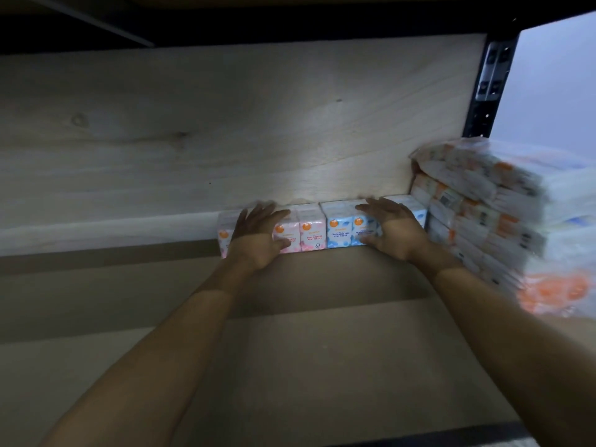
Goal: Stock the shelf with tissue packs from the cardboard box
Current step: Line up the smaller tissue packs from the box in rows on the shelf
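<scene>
Left hand (258, 235) and right hand (395, 229), fingers straight and gripping nothing, press flat against my row of tissue packs (317, 232) at the back edge of the shelf (290, 333): pink under the left, blue under the right. A taller stack (483, 214) fills the right back corner. The row spans only part of that edge, so I judge much stocking remains; the cardboard box is out of view.

Single head cam, wide-angle. It sat near the shelf (290, 350), looked forward and slightly down into the bay, facing the back panel (225, 124); post (490, 91) was at upper right.
</scene>
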The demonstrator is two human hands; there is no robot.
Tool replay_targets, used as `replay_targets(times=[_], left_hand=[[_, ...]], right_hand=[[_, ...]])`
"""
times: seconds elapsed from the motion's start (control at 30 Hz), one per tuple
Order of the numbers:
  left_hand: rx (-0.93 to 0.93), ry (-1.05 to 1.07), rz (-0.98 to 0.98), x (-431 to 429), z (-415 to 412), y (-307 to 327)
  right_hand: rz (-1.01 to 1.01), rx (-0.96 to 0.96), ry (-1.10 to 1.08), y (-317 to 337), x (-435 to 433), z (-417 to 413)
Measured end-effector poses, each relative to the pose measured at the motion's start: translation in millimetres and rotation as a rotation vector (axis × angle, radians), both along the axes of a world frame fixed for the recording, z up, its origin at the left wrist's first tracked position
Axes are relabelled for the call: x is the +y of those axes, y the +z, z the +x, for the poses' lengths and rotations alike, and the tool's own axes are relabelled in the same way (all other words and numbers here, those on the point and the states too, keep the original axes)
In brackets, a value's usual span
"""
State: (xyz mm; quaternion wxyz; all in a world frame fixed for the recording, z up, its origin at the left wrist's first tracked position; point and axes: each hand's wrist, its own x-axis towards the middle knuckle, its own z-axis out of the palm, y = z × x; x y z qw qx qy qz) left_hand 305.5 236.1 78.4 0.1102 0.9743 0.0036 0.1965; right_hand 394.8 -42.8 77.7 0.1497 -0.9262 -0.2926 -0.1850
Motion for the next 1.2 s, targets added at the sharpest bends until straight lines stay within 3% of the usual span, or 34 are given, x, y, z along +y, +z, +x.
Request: replay_targets(times=[0.3,0.57,0.67,1.07,1.2], left_hand=[[-0.086,-0.034,-0.034,-25,-49,-1],[0.085,-0.017,-0.139,-59,-127,-2],[0.035,-0.046,-0.158,-73,-156,-5],[-0.041,-0.334,-0.25,-170,-255,-30],[-0.075,-0.451,-0.192,-209,-277,-50]], right_hand=[[0.014,0.077,0.022,15,-1,-67],[0.01,0.226,-0.039,10,-10,-150],[0.01,0.218,-0.043,3,-17,-186],[0.148,0.159,-0.091,-25,-79,-324],[0.179,0.126,-0.109,-50,-105,-357]])
